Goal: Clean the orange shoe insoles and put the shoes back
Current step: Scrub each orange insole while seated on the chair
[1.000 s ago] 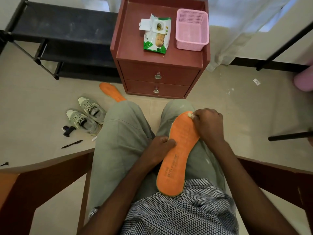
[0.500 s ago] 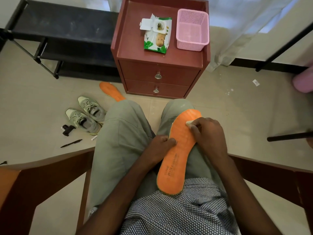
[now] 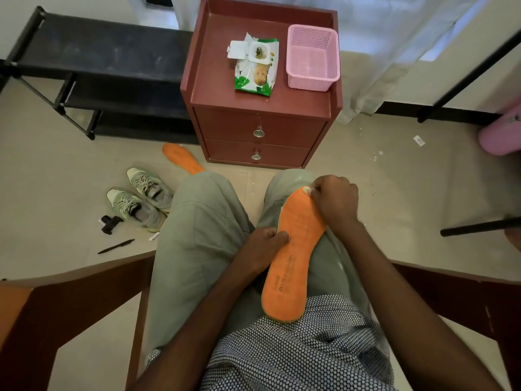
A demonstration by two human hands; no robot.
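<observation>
The orange insole (image 3: 293, 258) lies lengthwise on the person's right thigh, heel toward the body and toe toward the knee. The right hand (image 3: 335, 203) is at the toe end, its grip clenched round a small white wipe (image 3: 306, 189) that it presses against the tip. The left hand (image 3: 266, 244) steadies the insole at mid-length, its fingers curled against the inner edge and pinning it to the leg.

I judge the cleaning to be under way: this insole is being wiped at the toe, and nothing in view shows whether the rest of its face is finished. The second orange insole (image 3: 181, 159) lies on the floor near the foot of the red counter (image 3: 211, 88), partly hidden by the left knee; whether it is cleaned cannot be told. The two green shoes (image 3: 139, 198) sit side by side on the floor to the left, without insoles. Both insoles are yet to go back in, and the shoes are not yet on the black rack (image 3: 84, 66). The wipes pack (image 3: 256, 66) lies open on the counter beside a pink basket (image 3: 311, 57).
</observation>
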